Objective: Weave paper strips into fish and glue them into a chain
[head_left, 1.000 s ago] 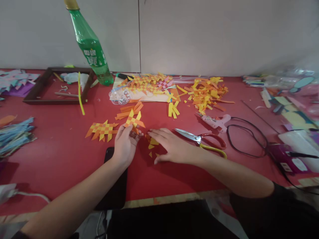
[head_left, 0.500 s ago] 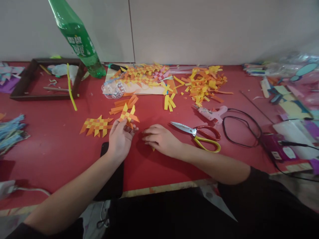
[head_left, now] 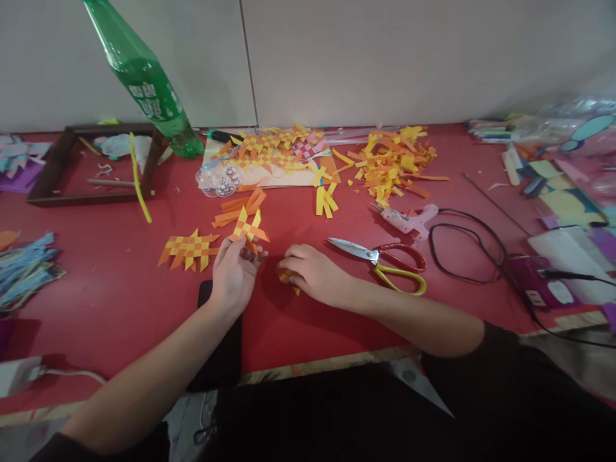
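My left hand (head_left: 234,269) pinches a woven paper piece (head_left: 247,226) in yellow and orange checks, with pointed strip ends sticking out. Low over the red table, my right hand (head_left: 310,273) has its fingers curled down around a small yellow and orange paper piece (head_left: 283,276); most of that piece is hidden under the fingers. A finished-looking woven paper fish (head_left: 188,250) with small eyes lies left of my left hand. Orange paper strips (head_left: 239,206) rest just beyond it. Scissors (head_left: 375,255) with one red and one yellow handle lie open beside my right hand.
A pink glue gun (head_left: 409,221) with a black cable lies at the right. Loose paper strips (head_left: 394,160) are heaped behind it. A green bottle (head_left: 154,96) stands by a dark frame (head_left: 86,196). A black phone (head_left: 219,346) lies under my left forearm.
My right hand's fingers have curled in further, and more of the small paper piece shows beneath them. My left hand keeps its hold on the woven piece. The view has shifted slightly.
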`<state>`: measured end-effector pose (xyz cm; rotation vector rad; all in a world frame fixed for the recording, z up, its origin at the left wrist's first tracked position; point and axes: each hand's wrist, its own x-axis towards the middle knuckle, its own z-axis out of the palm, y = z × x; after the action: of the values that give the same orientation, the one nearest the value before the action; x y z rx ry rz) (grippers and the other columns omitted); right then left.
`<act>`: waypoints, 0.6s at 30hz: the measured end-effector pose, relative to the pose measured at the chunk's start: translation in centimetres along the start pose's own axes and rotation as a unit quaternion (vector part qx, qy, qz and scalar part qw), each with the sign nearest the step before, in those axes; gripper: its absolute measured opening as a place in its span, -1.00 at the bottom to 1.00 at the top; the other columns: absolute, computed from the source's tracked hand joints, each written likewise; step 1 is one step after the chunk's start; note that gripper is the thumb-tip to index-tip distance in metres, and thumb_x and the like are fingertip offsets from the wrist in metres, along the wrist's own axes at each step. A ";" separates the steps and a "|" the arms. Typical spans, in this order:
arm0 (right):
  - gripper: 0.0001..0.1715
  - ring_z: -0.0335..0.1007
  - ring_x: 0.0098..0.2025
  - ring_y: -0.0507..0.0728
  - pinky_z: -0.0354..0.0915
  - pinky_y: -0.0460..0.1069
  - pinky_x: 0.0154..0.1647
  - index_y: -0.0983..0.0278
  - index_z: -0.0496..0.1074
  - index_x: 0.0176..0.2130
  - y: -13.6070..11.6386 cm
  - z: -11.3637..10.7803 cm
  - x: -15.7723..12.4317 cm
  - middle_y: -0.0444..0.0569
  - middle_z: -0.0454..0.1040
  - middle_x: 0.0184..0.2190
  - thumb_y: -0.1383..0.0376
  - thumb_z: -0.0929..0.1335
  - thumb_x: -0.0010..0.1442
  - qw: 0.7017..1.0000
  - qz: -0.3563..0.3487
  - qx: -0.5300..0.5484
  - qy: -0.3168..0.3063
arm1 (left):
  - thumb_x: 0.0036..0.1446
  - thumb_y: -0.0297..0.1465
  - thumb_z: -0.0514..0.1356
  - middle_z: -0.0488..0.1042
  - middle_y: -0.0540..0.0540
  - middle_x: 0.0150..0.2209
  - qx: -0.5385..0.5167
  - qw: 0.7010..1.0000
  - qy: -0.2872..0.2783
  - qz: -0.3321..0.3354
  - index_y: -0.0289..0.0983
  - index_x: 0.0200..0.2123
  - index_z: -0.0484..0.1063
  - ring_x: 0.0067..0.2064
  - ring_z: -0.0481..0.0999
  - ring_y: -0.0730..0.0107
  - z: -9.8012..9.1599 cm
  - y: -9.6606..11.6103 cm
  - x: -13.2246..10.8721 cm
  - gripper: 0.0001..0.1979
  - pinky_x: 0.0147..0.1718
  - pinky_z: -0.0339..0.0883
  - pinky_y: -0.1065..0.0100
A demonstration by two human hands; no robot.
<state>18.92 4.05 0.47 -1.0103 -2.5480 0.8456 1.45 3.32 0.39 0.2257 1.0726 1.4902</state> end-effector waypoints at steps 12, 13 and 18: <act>-0.76 0.30 -0.29 0.08 0.24 -0.02 -0.20 0.34 0.47 -0.34 -0.4 0.5 -0.2 -0.02 0.45 -0.33 0.58 0.27 0.17 0.999 -0.015 -0.040 -0.025 | 0.01 -0.46 0.28 0.48 0.04 -0.51 0.009 1.000 -0.010 0.003 -0.26 -0.52 0.31 -0.49 0.46 0.52 0.0 -0.1 0.0 -0.82 -0.39 0.42 0.40; -0.75 0.29 -0.29 0.10 0.24 -0.01 -0.20 0.35 0.46 -0.34 -0.6 0.7 -0.3 0.01 0.44 -0.33 0.60 0.26 0.16 0.998 -0.015 -0.050 -0.023 | 0.00 -0.46 0.28 0.48 0.04 -0.52 0.009 1.000 -0.011 0.002 -0.26 -0.53 0.30 -0.49 0.46 0.52 0.0 -0.1 0.0 -0.82 -0.38 0.42 0.40; -0.75 0.29 -0.26 0.14 0.26 0.04 -0.17 0.38 0.45 -0.29 -1.0 2.1 -1.1 0.10 0.45 -0.28 0.59 0.23 0.20 0.996 -0.022 -0.083 0.004 | -0.01 -0.45 0.30 0.46 0.06 -0.52 0.002 1.000 -0.007 0.002 -0.26 -0.53 0.31 -0.48 0.47 0.52 -0.1 -0.2 0.1 -0.81 -0.36 0.43 0.39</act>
<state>18.20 1.83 -0.65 -0.9974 -2.6583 0.6240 1.47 3.29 0.15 0.2413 1.0652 1.4871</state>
